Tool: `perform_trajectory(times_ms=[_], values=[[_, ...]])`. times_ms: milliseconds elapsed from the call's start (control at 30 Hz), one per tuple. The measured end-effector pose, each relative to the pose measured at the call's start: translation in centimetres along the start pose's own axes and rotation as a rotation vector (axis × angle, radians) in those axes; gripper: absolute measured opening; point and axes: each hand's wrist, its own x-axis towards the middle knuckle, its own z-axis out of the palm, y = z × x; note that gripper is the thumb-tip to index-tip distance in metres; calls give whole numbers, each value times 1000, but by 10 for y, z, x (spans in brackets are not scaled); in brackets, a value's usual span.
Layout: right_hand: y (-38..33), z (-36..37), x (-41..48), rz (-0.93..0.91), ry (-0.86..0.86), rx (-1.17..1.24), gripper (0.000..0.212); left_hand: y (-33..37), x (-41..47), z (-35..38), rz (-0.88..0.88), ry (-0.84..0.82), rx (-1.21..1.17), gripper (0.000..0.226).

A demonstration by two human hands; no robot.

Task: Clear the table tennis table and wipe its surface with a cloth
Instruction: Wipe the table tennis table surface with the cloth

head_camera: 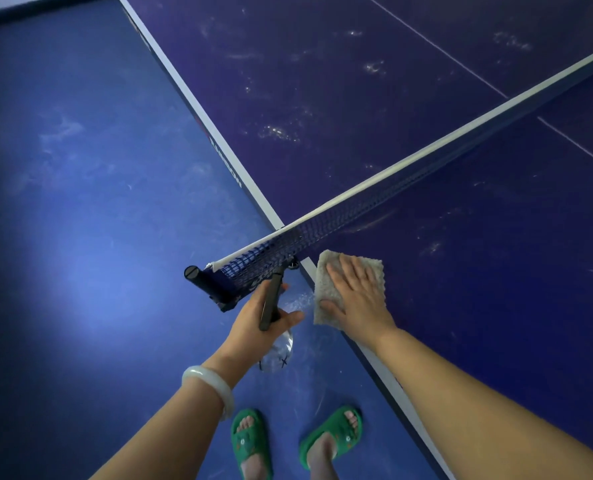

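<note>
Head, right hand (355,299) flat on cloth (327,259)

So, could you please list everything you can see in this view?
table tennis table: one, dark blue, white lines, right side
net: one, dark, white top band, across the table
net post: one, black, table's left edge
cloth: one, beige, on the table by the net
spray bottle: one, clear, black head, beside the table's edge
floor: one, blue, left
slippers: two, green, bottom
bracelet: one, pale, left wrist
hands: two; left hand grips the spray bottle, right hand flat on the cloth
</note>
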Motion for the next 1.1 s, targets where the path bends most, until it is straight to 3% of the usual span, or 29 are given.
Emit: perform_trajectory(times_ms=[167,333,500,567,667,767,867,967,1100], values=[[10,16,22,-16,144,-198,76,-4,9,2,0,37,-8,43],[-5,13,28,354,293,-91,71,-7,9,4,19,37,7,45],[-14,15,33,-18,207,-215,61,-8,11,8,21,-7,12,47],[9,-4,68,-51,100,-249,60,-7,14,9,15,1,4,48],[58,-33,105,230,52,-262,66,-6,17,9,8,29,-2,49],[62,-34,90,465,169,-78,69,-10,20,9,5,32,12,49],[-1,-4,61,320,235,-75,70,-15,22,10,-10,52,-2,48],[-37,9,65,115,160,-156,75,-15,22,15,-23,46,-21,46],[-20,-26,102,134,21,-245,68,-17,24,14,-30,43,-19,48]])
